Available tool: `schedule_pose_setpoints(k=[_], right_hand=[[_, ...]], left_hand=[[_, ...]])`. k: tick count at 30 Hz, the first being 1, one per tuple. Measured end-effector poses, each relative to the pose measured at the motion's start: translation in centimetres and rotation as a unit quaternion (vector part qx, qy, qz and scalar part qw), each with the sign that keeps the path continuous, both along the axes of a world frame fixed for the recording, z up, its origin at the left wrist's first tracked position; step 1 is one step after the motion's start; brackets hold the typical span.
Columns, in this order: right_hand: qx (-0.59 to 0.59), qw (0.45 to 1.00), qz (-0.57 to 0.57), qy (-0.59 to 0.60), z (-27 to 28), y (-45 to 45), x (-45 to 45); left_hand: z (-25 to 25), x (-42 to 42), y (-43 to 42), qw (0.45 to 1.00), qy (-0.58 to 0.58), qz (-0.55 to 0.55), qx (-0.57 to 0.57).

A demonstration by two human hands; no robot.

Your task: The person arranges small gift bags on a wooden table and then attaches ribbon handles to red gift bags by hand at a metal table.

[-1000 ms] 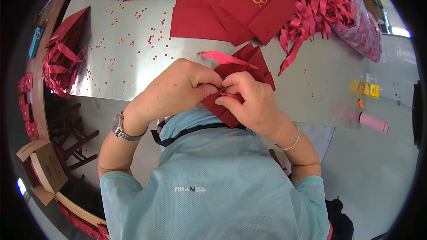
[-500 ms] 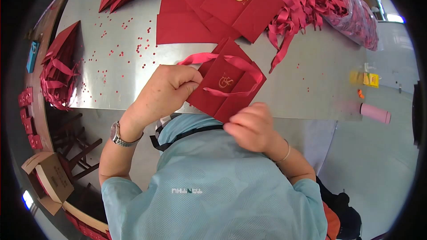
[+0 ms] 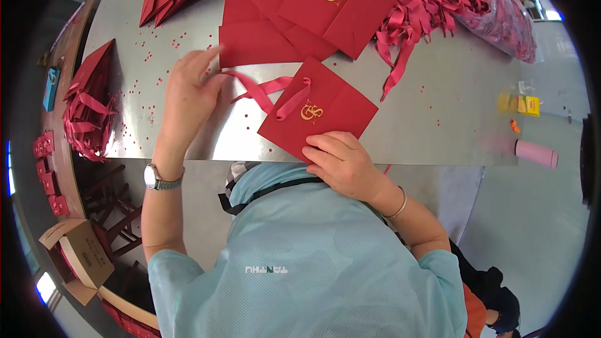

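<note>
Apparently a packing workshop, with a metal-topped table, many red bags, heaped ribbons and a cardboard carton

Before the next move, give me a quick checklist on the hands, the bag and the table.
1. Right hand on the red bag: ok, fingers lie over its near corner.
2. Gold emblem facing up: ok.
3. Ribbon lying straight: not ok, it bends and crosses beyond the bag's left edge.
4. Left hand gripping that ribbon: cannot tell, a ribbon end lies by the thumb, but contact is unclear.
5. Metal table free of scraps: not ok, small red dots are scattered on it.
</note>
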State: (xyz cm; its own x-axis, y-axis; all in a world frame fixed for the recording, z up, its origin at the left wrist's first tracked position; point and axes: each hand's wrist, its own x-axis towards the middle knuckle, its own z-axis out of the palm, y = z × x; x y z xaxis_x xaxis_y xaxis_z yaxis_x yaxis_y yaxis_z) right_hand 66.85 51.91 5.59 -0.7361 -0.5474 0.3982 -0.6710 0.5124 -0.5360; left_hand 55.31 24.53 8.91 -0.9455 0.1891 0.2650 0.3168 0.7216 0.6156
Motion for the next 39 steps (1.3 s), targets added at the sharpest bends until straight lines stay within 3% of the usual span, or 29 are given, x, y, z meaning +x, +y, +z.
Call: schedule_pose_setpoints(k=[3,7,13,17,21,26,32,36,39], right_hand=[[0.001,1.000,0.000,0.001,0.2,-0.1,0.1],[0.000,1.000,0.000,-0.002,0.2,-0.1,0.1],[0.004,1.000,-0.001,-0.004,0.2,0.1,0.1],[0.009,1.000,0.000,0.000,0.1,0.0,0.1],[0.006,1.000,0.003,-0.003,0.1,0.1,0.0],[0.002,1.000,0.019,-0.009,0.2,0.1,-0.2],[0.010,1.000,0.025,0.000,0.1,0.3,-0.3],[-0.005,1.000,0.011,-0.029,0.7,0.0,-0.2],[0.023,1.000,-0.005,-0.021,1.1,-0.5,0.0]], left_hand=[[0.1,0.3,1.3,0.996,0.022,0.000,0.084],[-1.1,0.2,3.8,0.985,0.037,-0.148,-0.079],[-1.3,-0.9,4.8,0.976,-0.017,-0.185,-0.112],[-1.5,-1.0,5.2,0.971,0.026,-0.193,-0.142],[-1.7,-1.6,5.9,0.976,0.064,-0.193,-0.073],[-1.8,-2.9,4.6,0.975,0.124,-0.096,-0.160],[-2.5,-2.4,4.2,0.982,0.112,-0.067,-0.139],[-0.4,-0.3,4.3,0.991,0.102,-0.023,-0.086],[-0.6,2.2,4.0,0.988,0.042,-0.138,-0.051]])
